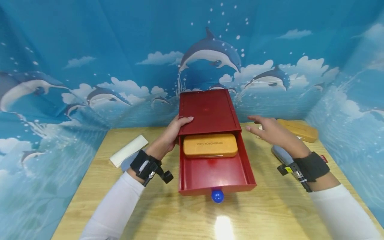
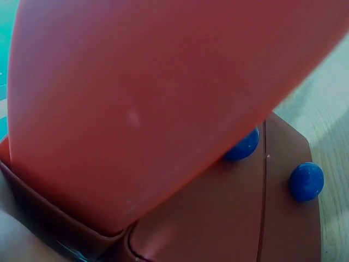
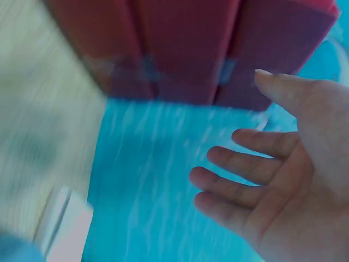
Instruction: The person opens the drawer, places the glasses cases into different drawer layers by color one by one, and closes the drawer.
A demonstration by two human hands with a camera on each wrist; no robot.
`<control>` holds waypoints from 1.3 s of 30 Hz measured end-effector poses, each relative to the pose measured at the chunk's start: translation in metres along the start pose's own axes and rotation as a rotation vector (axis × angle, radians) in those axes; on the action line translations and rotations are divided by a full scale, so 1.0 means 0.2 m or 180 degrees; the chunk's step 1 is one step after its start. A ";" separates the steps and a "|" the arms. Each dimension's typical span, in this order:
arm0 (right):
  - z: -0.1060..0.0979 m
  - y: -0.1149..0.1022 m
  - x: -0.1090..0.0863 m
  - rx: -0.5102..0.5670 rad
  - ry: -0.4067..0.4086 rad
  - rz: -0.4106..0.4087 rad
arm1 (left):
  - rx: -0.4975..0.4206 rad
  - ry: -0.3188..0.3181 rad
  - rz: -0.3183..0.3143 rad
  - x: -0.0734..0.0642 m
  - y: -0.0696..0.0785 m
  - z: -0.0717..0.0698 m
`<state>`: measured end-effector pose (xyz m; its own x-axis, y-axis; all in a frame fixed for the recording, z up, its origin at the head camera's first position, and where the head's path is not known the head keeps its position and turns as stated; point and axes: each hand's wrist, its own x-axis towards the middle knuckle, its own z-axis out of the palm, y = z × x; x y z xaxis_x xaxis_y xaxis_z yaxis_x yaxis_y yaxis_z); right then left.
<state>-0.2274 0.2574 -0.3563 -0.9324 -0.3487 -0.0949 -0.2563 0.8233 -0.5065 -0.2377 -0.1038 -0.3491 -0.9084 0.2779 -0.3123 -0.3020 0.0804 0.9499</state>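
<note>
A dark red drawer cabinet (image 1: 207, 110) stands mid-table, its top drawer (image 1: 207, 173) pulled out toward me. Inside the drawer, at the back, lies a mustard-yellow glasses case (image 1: 210, 145) with dark lettering. My left hand (image 1: 172, 133) holds the cabinet's left side, thumb over the top edge, the other fingers mostly hidden. On the other side my right hand (image 1: 268, 130) hovers apart from the cabinet with nothing in it; the right wrist view shows its fingers (image 3: 234, 164) spread. A blue knob (image 1: 217, 196) sits on the drawer's front.
Left on the wooden table (image 1: 99, 200) lie a cream-white case (image 1: 129, 150) and a blue-grey case (image 1: 127, 163) partly behind my wrist. Another mustard-yellow case (image 1: 306, 131) and a grey-blue case (image 1: 282, 154) lie at right. Lower drawers carry blue knobs (image 2: 306, 182). A dolphin-print curtain (image 1: 135, 33) encloses the back.
</note>
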 end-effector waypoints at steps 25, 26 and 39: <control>-0.17 0.81 -0.05 -0.0750 0.0003 0.0293 | 0.0050 -0.0033 0.0080 0.00 0.00 0.00; -0.18 0.83 -0.05 -0.0765 -0.0017 0.0307 | 0.0052 -0.0030 0.0084 0.00 0.00 0.00; -0.19 1.10 -0.09 -0.0821 -0.0276 0.0618 | 0.0020 -0.0036 0.0138 0.00 -0.02 0.00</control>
<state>-0.2761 0.4623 -0.4332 -0.9479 -0.2018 -0.2466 -0.1422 0.9605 -0.2393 -0.2378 -0.1047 -0.3527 -0.9172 0.2922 -0.2709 -0.2607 0.0740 0.9626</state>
